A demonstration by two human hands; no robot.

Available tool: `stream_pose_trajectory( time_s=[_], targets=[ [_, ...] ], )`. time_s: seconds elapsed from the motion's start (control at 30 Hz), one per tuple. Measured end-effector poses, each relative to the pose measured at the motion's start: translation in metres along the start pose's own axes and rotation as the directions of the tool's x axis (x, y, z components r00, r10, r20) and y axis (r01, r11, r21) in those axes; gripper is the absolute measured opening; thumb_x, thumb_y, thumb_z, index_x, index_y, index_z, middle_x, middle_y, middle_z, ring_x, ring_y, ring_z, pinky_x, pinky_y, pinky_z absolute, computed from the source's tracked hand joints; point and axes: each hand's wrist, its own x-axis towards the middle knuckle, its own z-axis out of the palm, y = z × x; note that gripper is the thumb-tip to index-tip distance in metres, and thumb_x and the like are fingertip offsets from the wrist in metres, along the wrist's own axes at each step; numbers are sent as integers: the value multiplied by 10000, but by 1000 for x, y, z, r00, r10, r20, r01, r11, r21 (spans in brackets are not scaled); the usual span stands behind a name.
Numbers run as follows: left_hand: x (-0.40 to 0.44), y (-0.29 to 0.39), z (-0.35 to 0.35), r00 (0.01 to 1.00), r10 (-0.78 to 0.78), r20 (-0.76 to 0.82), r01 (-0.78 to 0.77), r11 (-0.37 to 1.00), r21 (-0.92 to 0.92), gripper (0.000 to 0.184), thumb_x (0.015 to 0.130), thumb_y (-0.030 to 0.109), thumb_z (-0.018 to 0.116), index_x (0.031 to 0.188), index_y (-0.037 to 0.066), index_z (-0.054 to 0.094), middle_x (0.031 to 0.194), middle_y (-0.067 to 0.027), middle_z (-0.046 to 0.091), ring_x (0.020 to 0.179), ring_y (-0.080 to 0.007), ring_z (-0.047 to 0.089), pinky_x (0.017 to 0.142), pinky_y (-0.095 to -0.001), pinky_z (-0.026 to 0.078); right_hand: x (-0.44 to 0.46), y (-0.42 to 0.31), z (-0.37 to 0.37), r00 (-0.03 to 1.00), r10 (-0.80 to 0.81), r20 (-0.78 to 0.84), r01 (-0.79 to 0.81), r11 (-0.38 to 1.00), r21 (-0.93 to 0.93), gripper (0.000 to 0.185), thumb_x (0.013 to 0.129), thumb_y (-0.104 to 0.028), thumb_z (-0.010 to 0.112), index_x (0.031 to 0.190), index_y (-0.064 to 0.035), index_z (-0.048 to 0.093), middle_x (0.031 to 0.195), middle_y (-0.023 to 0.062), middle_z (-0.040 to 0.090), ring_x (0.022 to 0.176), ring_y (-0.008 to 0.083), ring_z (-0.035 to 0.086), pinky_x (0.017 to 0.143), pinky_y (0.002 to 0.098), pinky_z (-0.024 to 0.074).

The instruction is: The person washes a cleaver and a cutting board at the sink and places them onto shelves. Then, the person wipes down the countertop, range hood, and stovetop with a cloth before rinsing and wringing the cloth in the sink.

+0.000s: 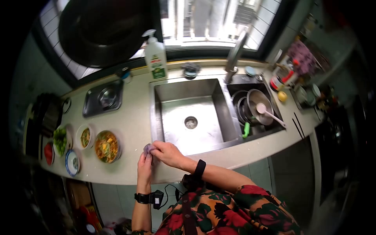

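Both my hands meet over the counter's front part, by the near left corner of the steel sink (156,117). Between them is a small crumpled greyish-purple cloth (148,149). My left hand (144,166) grips it from below, fingers pointing up. From the right, my right hand (169,154) pinches the same cloth with curled fingers. Part of the cloth is hidden inside the fingers. Left of my hands stands a bowl of mixed cooked food (107,147), apart from them.
Further left are a small bowl of food (85,136), a bowl of green vegetables (60,141), a blue-rimmed bowl (72,162) and a metal tray (92,105). A pump bottle (156,58) stands behind the sink. Pans and a colander (256,98) fill the right basin below the faucet (234,58).
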Motion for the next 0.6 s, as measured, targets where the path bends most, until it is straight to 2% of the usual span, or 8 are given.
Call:
stream_pose_trajectory(
  time_s=[0.07, 0.2, 0.3, 0.33, 0.37, 0.47, 0.5, 0.6],
  targets=[
    [-1, -6, 8, 981, -68, 180, 42, 989, 144, 190, 890, 164, 453, 1000, 23, 518, 837, 5, 539, 712, -53, 477, 618, -176, 393, -11, -1, -22, 977, 174, -125, -165, 983, 79, 198, 788, -222, 506, 833, -31, 533, 726, 171, 583, 693, 335, 566, 600, 389, 437],
    [-4, 1, 67, 961, -1, 277, -53, 981, 186, 115, 865, 130, 502, 873, 21, 537, 751, 44, 499, 664, -18, 426, 572, -150, 344, -42, 1, -69, 940, 218, -262, -178, 970, 166, 130, 743, -130, 518, 799, -13, 525, 672, 152, 556, 628, 273, 551, 577, 339, 424],
    [1, 6, 90, 939, -58, 339, -46, 955, 293, 106, 829, 124, 550, 846, 20, 552, 683, 60, 490, 595, -20, 418, 527, -151, 344, -68, 14, -106, 926, 168, -338, -135, 983, 121, 123, 695, -82, 493, 784, -3, 526, 678, 136, 535, 640, 226, 534, 594, 313, 418],
    [1, 10, 97, 930, -64, 361, -106, 896, 432, 126, 762, 113, 603, 824, 11, 562, 628, 46, 502, 548, -31, 437, 488, -167, 361, -76, 18, -121, 936, 103, -337, -77, 993, 90, 189, 690, -35, 491, 861, 11, 557, 747, 39, 530, 685, 96, 488, 607, 233, 407],
    [-2, 14, 106, 923, -69, 378, -110, 896, 431, 126, 762, 113, 603, 824, 11, 562, 628, 46, 502, 548, -31, 437, 488, -167, 361, -82, 22, -133, 929, 106, -353, -81, 993, 86, 189, 690, -35, 491, 861, 11, 557, 747, 39, 530, 685, 96, 488, 607, 233, 407],
    [-7, 29, 134, 923, -172, 344, -117, 726, 677, 138, 664, 63, 593, 788, 7, 570, 615, -17, 539, 547, -74, 500, 475, -217, 402, -98, 20, -166, 925, 99, -367, -44, 987, 157, 230, 704, -12, 485, 913, 1, 578, 814, 38, 566, 750, 99, 519, 674, 230, 430],
    [2, 22, 134, 914, -21, 404, -290, 664, 690, 131, 647, 36, 561, 770, -6, 568, 644, -36, 538, 545, -106, 498, 485, -236, 410, -101, 25, -175, 937, 81, -340, 16, 961, 275, 230, 720, 11, 466, 921, 11, 578, 854, 41, 578, 788, 105, 535, 705, 232, 437],
    [3, 31, 152, 876, 93, 473, -415, 644, 643, 154, 638, 14, 533, 786, -20, 561, 730, -91, 510, 640, -175, 501, 566, -264, 406, -115, 31, -199, 947, 54, -316, 63, 935, 349, 241, 737, 41, 462, 946, 18, 578, 881, 55, 596, 819, 113, 552, 734, 233, 445]
  ],
)
